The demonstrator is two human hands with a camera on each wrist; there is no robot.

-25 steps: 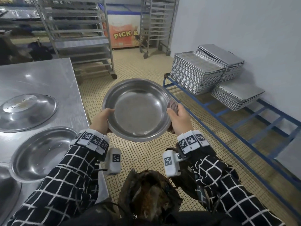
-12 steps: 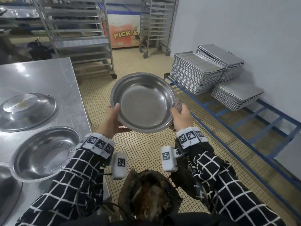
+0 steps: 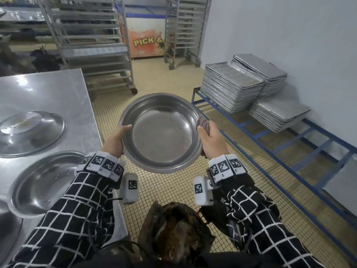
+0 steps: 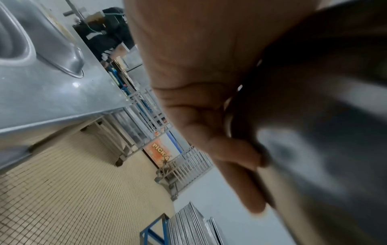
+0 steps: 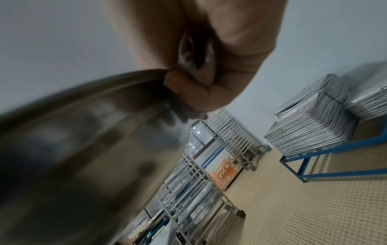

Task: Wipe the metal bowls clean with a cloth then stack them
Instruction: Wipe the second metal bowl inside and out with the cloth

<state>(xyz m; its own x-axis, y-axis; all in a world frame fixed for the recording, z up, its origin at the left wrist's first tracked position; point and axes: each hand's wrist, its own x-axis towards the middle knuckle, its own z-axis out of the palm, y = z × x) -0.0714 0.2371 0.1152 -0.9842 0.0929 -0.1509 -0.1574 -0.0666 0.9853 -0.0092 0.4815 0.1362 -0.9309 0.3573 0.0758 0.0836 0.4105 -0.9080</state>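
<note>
I hold a wide metal bowl in the air over the tiled floor, its hollow facing up at me. My left hand grips its left rim, thumb on top and fingers under the bowl's underside. My right hand grips the right rim with a dark bunched cloth pressed against it; in the right wrist view the cloth sits inside the curled fingers. On the steel table lie an upturned bowl, an upright bowl and part of a third bowl.
A low blue frame on the right carries stacks of baking trays. Wheeled tray racks stand behind the table and by a freezer. A dark bag hangs in front of my body.
Half a second ago the bowl was raised and tipped toward me; it is now lower and flatter. My left hand has shifted up the rim to the bowl's left side.
</note>
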